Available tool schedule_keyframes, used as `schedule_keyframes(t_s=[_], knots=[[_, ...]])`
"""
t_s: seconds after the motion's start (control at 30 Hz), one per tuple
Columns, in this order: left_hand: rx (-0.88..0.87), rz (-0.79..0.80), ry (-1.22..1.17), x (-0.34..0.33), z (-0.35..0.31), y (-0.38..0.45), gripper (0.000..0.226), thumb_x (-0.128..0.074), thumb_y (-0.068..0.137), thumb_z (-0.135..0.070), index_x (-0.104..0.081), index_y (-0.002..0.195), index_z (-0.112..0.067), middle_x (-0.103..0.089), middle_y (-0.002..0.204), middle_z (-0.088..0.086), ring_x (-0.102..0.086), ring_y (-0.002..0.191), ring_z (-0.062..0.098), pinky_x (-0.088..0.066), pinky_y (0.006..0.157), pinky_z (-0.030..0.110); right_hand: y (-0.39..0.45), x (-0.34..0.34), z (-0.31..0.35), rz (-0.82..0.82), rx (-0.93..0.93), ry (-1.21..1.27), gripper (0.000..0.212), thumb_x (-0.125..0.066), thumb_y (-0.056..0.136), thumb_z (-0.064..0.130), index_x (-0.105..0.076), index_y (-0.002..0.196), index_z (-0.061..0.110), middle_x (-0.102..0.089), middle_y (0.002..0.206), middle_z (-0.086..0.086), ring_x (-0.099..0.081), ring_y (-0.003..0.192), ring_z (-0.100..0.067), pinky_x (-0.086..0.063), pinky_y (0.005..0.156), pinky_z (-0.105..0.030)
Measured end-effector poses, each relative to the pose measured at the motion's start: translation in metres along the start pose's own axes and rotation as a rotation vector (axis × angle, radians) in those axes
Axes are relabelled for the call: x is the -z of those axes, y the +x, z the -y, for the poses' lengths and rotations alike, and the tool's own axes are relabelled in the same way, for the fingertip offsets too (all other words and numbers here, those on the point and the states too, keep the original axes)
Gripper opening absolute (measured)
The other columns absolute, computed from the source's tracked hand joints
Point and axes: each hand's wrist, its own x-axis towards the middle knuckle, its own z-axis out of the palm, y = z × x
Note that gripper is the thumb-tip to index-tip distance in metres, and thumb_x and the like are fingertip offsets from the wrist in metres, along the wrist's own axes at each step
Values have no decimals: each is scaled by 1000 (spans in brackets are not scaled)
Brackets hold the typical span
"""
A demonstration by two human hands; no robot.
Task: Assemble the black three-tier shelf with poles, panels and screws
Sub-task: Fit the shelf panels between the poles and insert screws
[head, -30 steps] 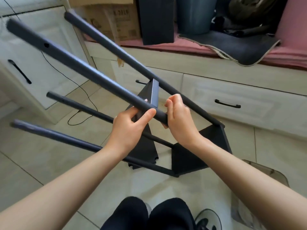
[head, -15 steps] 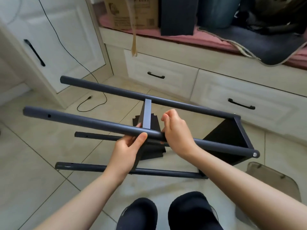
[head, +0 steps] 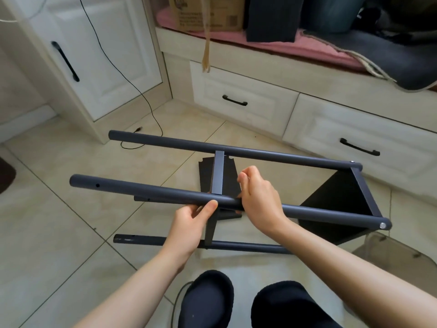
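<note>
The poles (head: 165,194) were dark slate grey, the panels (head: 340,197) black. The floor (head: 59,233) was pale beige tile with darker grout lines. Cream-white drawers (head: 241,100) carried black handles (head: 234,100). A pink cushion (head: 314,50) lay under a dark grey mat (head: 390,65). The cardboard box (head: 212,13) was brown, the cable (head: 142,95) black.

Four dark poles show: the far upper pole (head: 236,150), the near upper pole (head: 151,191), a lower pole (head: 248,247) by the floor, and a fourth pole (head: 142,199) mostly hidden behind the near one. Two black panels sit between them, a middle panel (head: 218,176) and an end panel (head: 343,200). Two screw heads are visible, one screw (head: 382,225) at the near pole's end and another screw (head: 352,162) at the far pole's end, and two hands, the left hand (head: 189,223) and the right hand (head: 260,197).
</note>
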Motion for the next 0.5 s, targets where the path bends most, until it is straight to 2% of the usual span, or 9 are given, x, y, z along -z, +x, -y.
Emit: schedule_keyframes(t_s=[0.07,0.1,0.17,0.23,0.3,0.37,0.43,0.5], knots=[[-16,-42,91,1,-5,-1,16,-67,87,-50,-68,90,-34,-71,85,-32,-63,86,-17,-44,65,0,0,1,1,13,-8,-6,20,-26,107,34,-43,100,24,-64,74,2,-64,69,-22,-53,74,-49],[-32,-68,144,3,-7,-3,16,-67,86,-50,-68,84,-35,-70,79,-32,-62,82,-18,-42,61,-1,-1,1,1,22,-7,-11,21,-26,107,34,-43,100,24,-64,74,2,-64,69,-22,-53,74,-49],[-77,-132,309,9,-10,-8,31,-65,81,-62,-68,69,-33,-70,69,-25,-65,74,-9,-45,55,6,-5,1,2,40,-6,-14,21,-27,107,34,-43,101,23,-64,74,1,-64,71,-24,-53,74,-49],[-123,-187,609,17,-12,-12,60,-53,76,-79,-70,58,-24,-70,61,-11,-65,65,4,-50,57,21,-9,-2,3,59,-3,-17,22,-27,107,34,-44,102,22,-65,77,-1,-64,73,-25,-53,75,-49],[-190,-242,932,25,-17,-16,82,-32,69,-91,-65,52,-18,-62,50,-4,-59,57,11,-42,48,26,-14,-5,4,75,4,-27,22,-27,107,34,-45,104,21,-65,80,-3,-64,75,-26,-53,75,-49],[-275,-282,1153,31,-23,-19,81,-21,65,-92,-50,46,-18,-51,45,-5,-53,52,16,-30,44,24,-19,-8,5,91,8,-37,23,-27,107,34,-45,105,19,-66,81,-4,-63,75,-28,-53,75,-48],[-366,-287,1261,38,-27,-20,72,-26,67,-90,-40,50,-22,-50,48,-6,-54,53,21,-30,47,25,-22,-10,6,113,9,-36,23,-27,107,34,-45,104,19,-67,80,-4,-63,75,-29,-53,75,-47],[-521,-249,1320,45,-31,-19,64,-48,71,-84,-38,55,-23,-52,50,-4,-58,52,24,-34,47,25,-26,-12,5,132,18,-40,22,-27,107,34,-44,103,20,-66,79,-4,-63,74,-28,-53,74,-47]])
